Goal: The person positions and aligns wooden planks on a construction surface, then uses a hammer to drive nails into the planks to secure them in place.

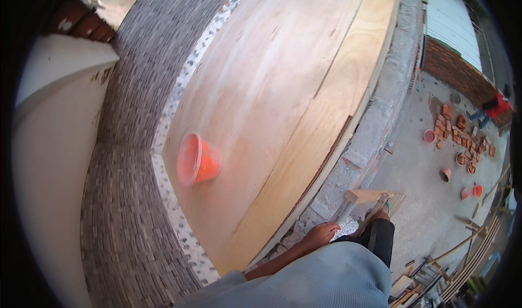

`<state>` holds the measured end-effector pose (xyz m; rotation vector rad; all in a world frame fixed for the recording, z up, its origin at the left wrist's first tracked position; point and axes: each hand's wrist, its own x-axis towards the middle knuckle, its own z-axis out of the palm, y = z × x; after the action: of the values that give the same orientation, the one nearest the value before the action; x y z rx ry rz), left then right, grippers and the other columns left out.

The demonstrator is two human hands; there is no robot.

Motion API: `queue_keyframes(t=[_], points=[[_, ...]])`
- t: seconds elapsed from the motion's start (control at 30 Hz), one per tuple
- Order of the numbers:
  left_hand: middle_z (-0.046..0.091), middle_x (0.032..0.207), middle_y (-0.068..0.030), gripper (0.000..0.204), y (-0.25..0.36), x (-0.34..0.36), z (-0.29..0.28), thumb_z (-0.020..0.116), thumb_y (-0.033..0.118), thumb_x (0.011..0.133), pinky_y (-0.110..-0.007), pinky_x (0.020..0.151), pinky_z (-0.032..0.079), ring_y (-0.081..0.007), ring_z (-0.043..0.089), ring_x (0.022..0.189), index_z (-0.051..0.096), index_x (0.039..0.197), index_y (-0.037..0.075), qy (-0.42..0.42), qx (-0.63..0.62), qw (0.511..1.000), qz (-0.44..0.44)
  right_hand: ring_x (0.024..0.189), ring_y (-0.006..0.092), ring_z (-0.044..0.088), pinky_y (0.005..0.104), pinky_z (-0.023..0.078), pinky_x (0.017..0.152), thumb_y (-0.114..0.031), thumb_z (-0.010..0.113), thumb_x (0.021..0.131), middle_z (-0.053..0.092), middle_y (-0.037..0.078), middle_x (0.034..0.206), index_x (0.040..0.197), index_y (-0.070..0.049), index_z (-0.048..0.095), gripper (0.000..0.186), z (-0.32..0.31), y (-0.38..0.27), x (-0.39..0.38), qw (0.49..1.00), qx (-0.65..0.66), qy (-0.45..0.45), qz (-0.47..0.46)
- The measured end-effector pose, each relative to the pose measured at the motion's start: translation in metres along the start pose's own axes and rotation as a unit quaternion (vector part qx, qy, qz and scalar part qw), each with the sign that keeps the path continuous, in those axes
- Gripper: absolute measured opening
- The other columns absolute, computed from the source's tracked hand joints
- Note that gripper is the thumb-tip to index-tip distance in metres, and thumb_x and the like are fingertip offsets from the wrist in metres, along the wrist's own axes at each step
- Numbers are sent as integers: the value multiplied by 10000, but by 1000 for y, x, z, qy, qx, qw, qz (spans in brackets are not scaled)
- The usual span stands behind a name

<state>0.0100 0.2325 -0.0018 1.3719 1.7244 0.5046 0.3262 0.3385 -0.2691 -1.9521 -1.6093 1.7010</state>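
Observation:
My left hand [322, 234] is closed beside the rough concrete edge. Its fingers meet the near end of a grey bar [344, 214], but what lies inside the grip is too small to tell. Past the hand, a wooden crosspiece [374, 195] spans above the lower ground. My foot, with a teal strap, and a dark trouser leg [380, 238] show beside it. My right hand is out of sight. On the pale plywood sheet [272, 57], an orange-red bucket [205, 159] lies tipped over with its mouth to the left.
A concrete ledge [387, 109] borders the plywood, dropping to a lower floor. There, loose bricks [462, 136], several buckets, and a person in red [496, 106] appear. Left stands a grey stone-clad wall [128, 183]. Bamboo poles [470, 259] and boards lie at lower right.

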Motion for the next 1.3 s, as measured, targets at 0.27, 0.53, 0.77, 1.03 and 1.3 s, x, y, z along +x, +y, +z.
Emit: queue_keyframes(t=[0.27, 0.53, 0.77, 1.03, 1.3], points=[[526, 1399, -210, 628, 19, -49, -264, 801, 140, 803, -503, 1104, 362, -375, 473, 1328, 541, 1370, 69, 606, 321, 728, -13, 919, 326, 700, 428, 538, 813, -252, 658, 866, 729, 187, 972, 1013, -30, 752, 282, -57, 56, -43, 990, -102, -83, 45], [685, 1116, -47, 404, -108, -90, -316, 697, 193, 885, -676, 1156, 205, -230, 617, 1152, 645, 1284, 161, 485, 383, 705, -347, 905, 316, 699, 421, 536, 806, -240, 675, 862, 729, 183, 959, 999, -34, 759, 261, -97, 53, -48, 966, -211, -151, 18], [671, 1070, -10, 440, -127, -85, -251, 773, 31, 763, -614, 1161, 222, -184, 617, 1087, 750, 1170, 195, 551, 420, 687, -222, 920, 313, 701, 412, 536, 821, -213, 672, 865, 730, 187, 973, 1003, -31, 760, 245, -110, 51, -22, 951, -254, -173, -28], [654, 1087, -23, 469, -126, -89, -247, 763, 39, 747, -582, 1153, 217, -188, 590, 1134, 762, 1179, 221, 529, 397, 712, -235, 919, 296, 696, 429, 546, 765, -219, 557, 970, 716, 178, 1052, 1252, -68, 632, 328, -112, 4, -14, 959, -222, -170, 43], [650, 985, -15, 350, -119, -93, -269, 677, 45, 804, -567, 1131, 234, -201, 610, 1027, 793, 1088, 212, 531, 382, 723, -223, 895, 273, 689, 463, 535, 711, -289, 477, 1042, 687, 149, 1135, 1425, -155, 468, 405, -135, -54, 10, 984, -36, -36, 170]])
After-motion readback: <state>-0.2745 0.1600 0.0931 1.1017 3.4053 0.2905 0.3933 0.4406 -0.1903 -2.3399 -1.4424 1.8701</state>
